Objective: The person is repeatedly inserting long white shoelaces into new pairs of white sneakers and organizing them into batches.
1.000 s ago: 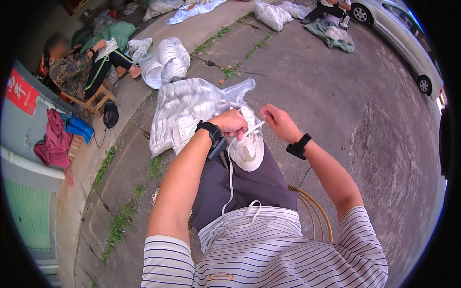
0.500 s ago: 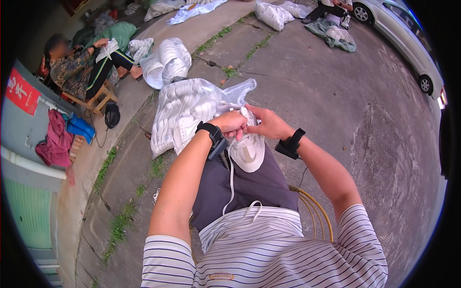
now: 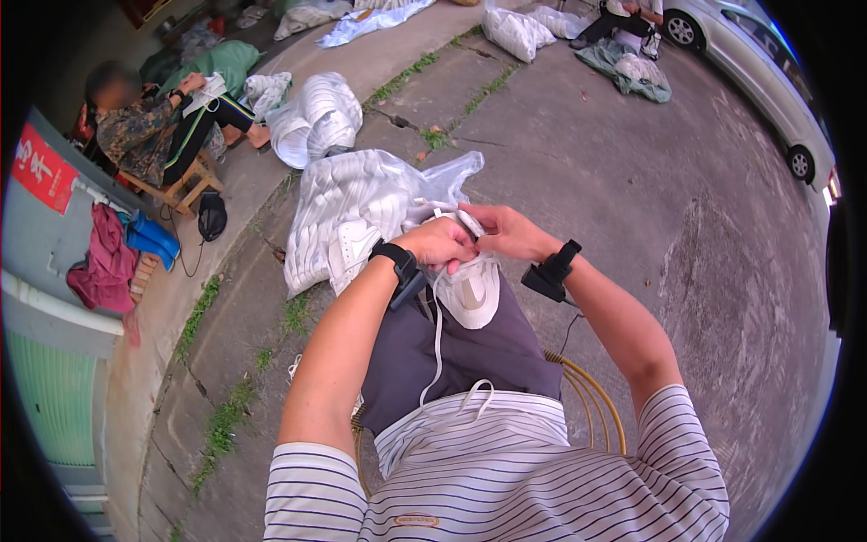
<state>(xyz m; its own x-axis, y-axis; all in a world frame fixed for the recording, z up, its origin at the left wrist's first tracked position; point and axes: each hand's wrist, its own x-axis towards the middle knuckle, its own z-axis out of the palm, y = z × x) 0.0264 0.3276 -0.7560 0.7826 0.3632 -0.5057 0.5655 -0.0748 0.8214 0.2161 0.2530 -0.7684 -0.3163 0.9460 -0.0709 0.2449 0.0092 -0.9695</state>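
The white lace-up sneaker (image 3: 479, 303) lay on the person's lap, toe toward the body, over the dark grey trousers (image 3: 406, 352). It looked light, with a soft, flexible upper and a firmer sole; the sides by the eyelets seemed the best hold, while its thin lace (image 3: 437, 339) would likely slip easily between fingertips. The toe carried a beige patch, and the lace's loose end trailed toward the waist. The left hand (image 3: 438, 242) was curled over the lacing, and the right hand (image 3: 517, 233) bent in at the tongue, fingertips meeting the left's; what either pinched could not be told. Just left sat another white shoe (image 3: 354, 251), beside a clear plastic bag (image 3: 316, 212) packed with white pieces.
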